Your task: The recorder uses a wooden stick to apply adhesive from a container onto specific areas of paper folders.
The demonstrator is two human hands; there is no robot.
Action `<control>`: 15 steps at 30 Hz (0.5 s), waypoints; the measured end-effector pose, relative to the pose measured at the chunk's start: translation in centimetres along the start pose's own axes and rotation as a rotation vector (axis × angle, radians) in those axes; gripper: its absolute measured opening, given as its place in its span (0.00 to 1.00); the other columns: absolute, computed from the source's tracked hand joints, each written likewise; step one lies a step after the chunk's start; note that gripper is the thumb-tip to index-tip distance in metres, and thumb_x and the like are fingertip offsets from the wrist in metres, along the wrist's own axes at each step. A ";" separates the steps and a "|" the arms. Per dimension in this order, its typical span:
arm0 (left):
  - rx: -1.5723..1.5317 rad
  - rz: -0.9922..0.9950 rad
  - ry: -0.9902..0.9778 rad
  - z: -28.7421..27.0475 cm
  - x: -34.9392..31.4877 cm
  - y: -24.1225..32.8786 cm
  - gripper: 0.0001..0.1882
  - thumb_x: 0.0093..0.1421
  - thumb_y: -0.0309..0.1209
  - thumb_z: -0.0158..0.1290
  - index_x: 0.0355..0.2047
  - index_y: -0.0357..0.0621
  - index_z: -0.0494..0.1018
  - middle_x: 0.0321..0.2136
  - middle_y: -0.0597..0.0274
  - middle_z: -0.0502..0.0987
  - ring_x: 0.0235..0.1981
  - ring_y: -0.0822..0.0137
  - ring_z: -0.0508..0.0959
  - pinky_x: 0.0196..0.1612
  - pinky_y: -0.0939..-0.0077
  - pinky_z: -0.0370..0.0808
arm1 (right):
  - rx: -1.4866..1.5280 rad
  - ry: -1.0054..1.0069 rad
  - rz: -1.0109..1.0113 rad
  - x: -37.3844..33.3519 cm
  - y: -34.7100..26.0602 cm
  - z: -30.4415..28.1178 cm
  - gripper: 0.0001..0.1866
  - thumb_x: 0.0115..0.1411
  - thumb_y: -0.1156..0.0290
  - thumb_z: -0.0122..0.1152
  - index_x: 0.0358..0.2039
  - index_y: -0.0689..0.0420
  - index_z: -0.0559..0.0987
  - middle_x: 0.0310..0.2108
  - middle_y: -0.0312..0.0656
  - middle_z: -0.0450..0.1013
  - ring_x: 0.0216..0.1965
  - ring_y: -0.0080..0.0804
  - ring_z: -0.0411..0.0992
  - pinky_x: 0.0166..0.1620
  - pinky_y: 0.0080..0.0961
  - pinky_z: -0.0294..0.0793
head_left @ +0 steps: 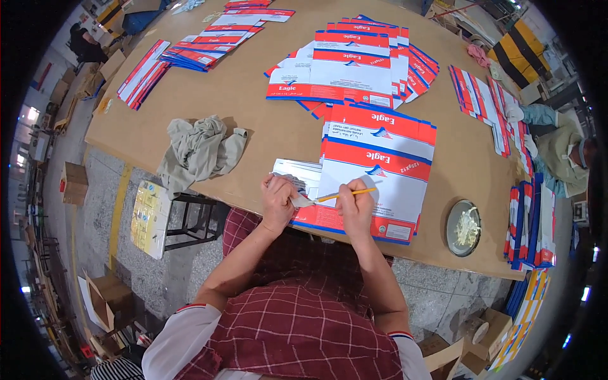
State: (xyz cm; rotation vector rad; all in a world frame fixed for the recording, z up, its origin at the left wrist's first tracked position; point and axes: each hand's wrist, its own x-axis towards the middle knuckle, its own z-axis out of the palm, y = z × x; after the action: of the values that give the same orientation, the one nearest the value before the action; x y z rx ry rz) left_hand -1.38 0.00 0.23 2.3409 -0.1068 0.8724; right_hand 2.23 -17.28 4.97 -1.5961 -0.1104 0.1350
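Observation:
On the near edge of the table lies a stack of flat red, white and blue printed cartons [405, 183], directly in front of me. My right hand [356, 212] is closed around a thin yellow stick [364, 191], pencil-like in shape, held low over the cartons and pointing left. My left hand [277, 201] is closed, its fingers pinching a small whitish piece [301, 201] by the stick's left end. Whether that piece is cloth or a carton flap I cannot tell. A white printed sheet [297, 170] shows just beyond my left fingers.
A crumpled grey-green cloth [202, 149] hangs over the table edge at left. To the right sits a round dish [464, 228] of pale shreds or paste. More flat cartons [351, 69] lie farther back. Another person [560, 149] handles cartons at far right. A stool [152, 218] stands at left.

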 end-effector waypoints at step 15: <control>-0.004 0.002 -0.014 -0.1 0.2 0.3 0.10 0.37 0.16 0.50 0.16 0.45 0.63 0.21 0.63 0.68 0.32 0.63 0.71 0.46 0.63 0.60 | 0.148 -0.055 0.149 0.1 0.9 -0.4 0.10 0.58 0.69 0.47 0.21 0.56 0.64 0.11 0.34 0.62 0.11 0.15 0.57 0.14 0.12 0.56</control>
State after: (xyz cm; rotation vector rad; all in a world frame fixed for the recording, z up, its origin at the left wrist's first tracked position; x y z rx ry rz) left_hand -1.38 -0.13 0.55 2.3445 -0.1167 0.8559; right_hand 2.38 -17.66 4.10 -1.4525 -0.0228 0.2964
